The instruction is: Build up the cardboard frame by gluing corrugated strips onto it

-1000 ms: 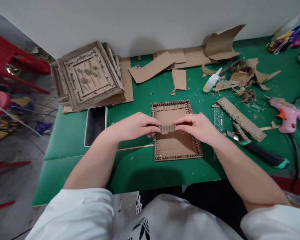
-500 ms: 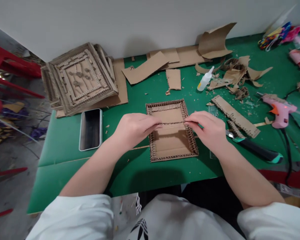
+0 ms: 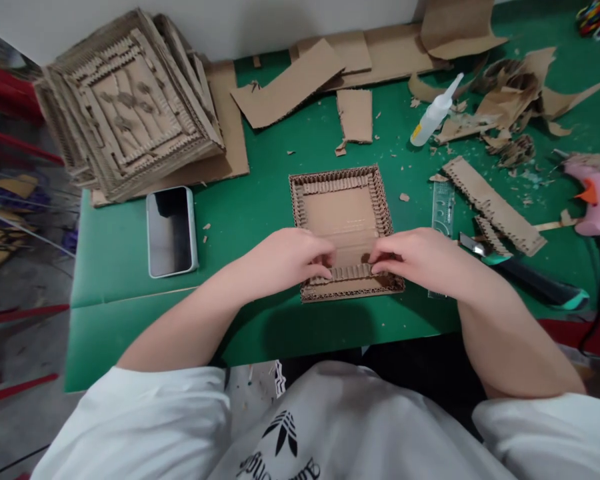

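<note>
A shallow cardboard tray with corrugated edges lies on the green table in front of me. Inside it, close to the near wall, is a narrow corrugated cardboard strip. My left hand pinches the strip's left end, thumb and fingers closed on it. At the other end my right hand has its thumb and fingertips closed on the same strip. Each hand reaches over a side wall of the tray and hides part of it.
A utility knife, a clear ruler and a cut cardboard piece lie to the right, with a pink glue gun beyond. A glue bottle and scraps are farther back. At left are a phone and stacked cardboard frames.
Both hands have brought the strip from across the tray's middle toward its near wall. The strip now shows its ribbed face. My view has tilted slightly downward.
</note>
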The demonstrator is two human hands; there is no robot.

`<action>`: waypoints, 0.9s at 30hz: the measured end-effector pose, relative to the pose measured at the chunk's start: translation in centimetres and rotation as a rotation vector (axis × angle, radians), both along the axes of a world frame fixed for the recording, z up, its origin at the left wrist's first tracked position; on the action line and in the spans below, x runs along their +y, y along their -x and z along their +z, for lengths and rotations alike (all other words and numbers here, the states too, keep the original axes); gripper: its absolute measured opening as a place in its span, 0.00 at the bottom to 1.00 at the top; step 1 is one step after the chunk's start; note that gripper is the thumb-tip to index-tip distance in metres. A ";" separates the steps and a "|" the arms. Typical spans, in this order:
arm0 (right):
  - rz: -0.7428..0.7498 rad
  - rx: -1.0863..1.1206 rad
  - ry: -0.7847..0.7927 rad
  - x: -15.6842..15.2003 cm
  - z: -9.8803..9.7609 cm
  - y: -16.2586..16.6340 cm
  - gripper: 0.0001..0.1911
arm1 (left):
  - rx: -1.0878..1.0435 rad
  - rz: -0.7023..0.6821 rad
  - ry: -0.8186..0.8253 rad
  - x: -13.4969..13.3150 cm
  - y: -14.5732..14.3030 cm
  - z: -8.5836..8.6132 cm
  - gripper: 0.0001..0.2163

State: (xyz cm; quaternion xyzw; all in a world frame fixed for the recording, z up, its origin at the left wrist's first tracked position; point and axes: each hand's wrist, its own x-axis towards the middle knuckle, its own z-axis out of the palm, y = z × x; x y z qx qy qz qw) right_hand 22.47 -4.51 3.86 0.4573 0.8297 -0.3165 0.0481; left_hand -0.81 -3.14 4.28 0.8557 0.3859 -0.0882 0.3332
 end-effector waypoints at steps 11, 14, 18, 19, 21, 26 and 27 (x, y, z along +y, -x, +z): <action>0.083 -0.061 0.044 -0.3 -0.4 0.3 0.04 | 0.122 -0.109 -0.022 -0.7 -0.7 -0.2 0.07; 0.086 -0.081 0.039 -0.4 -0.4 0.4 0.05 | 0.124 -0.151 -0.060 -0.9 -0.7 -0.5 0.08; 0.099 -0.075 0.032 -0.5 -0.5 0.5 0.05 | 0.115 -0.189 -0.087 -1.1 -0.7 -0.8 0.08; 0.104 -0.072 0.031 -0.5 -0.5 0.5 0.06 | 0.116 -0.197 -0.098 -1.1 -0.7 -0.8 0.09; 0.113 -0.071 0.024 -0.5 -0.6 0.5 0.07 | 0.108 -0.221 -0.132 -1.2 -0.8 -0.9 0.09; 0.127 -0.081 -0.004 -0.6 -0.8 0.3 0.08 | 0.086 -0.273 -0.191 -1.4 -0.9 -1.1 0.09; 0.129 -0.077 -0.009 -0.6 -0.8 0.3 0.08 | 0.092 -0.274 -0.195 -1.4 -0.9 -1.1 0.08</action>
